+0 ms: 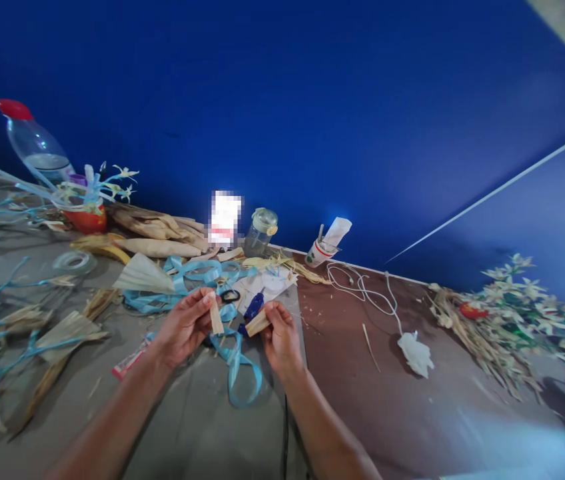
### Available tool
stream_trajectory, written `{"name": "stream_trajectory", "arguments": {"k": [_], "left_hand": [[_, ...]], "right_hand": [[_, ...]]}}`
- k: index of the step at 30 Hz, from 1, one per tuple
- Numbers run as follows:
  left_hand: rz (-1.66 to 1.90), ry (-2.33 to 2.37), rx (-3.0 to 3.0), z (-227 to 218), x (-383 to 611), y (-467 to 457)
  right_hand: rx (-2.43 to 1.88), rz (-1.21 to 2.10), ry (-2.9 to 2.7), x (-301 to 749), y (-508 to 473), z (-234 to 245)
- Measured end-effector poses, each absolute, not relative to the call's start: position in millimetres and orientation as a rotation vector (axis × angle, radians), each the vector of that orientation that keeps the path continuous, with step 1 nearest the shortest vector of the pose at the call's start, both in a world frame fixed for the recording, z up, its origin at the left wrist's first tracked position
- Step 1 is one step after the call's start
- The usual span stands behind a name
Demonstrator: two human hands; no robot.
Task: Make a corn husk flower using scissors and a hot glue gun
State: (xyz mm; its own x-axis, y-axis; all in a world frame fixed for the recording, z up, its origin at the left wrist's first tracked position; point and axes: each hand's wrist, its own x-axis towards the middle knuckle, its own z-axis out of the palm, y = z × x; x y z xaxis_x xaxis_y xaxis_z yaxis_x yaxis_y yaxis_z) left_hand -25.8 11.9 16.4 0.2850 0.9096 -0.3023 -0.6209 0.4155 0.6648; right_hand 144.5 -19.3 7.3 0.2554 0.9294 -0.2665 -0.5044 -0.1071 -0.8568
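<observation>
Nearest is the grey and brown bench, and over it are two bare hands working close together but not touching. Left hand has its grip pinched on a pale strip, which points down. Right hand has its grip closed on a second strip, this one slanting down toward the left. The strips are apart, both above the bench. Blue ribbon loops down right between the hands, and there's a red-and-white packet left of the left forearm. Over to the right is a crumpled white wad, with a white cable running up to it. Just past the hands are a dark blue thing (can't tell what exactly) and a black ring. Further back you've got dry husks, a lidded jar, a cup and, far left, a red-capped bottle near the blue wall.
</observation>
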Motion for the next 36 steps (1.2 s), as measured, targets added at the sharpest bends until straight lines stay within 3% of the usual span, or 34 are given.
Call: {"name": "stream_trajectory", "arguments": {"k": [9, 16, 24, 36], "left_hand": [[0.996, 0.794, 0.629, 6.8, -18.2, 12.0], [1.052, 0.843, 0.753, 6.8, -16.0, 11.1], [1.122, 0.843, 0.839, -4.7, -14.0, 14.7], [1.040, 0.879, 1.040, 2.7, -17.5, 15.0]], "right_hand": [[-1.313, 1.115, -0.889, 139.7, -14.5, 3.3], [-1.372, 0.650, -1.222, 136.8, 4.6, 23.7], [-1.453, 1.099, -1.447, 119.9, -6.2, 7.8], [-1.339, 1.249, -1.146, 118.4, -10.1, 3.0]]}}
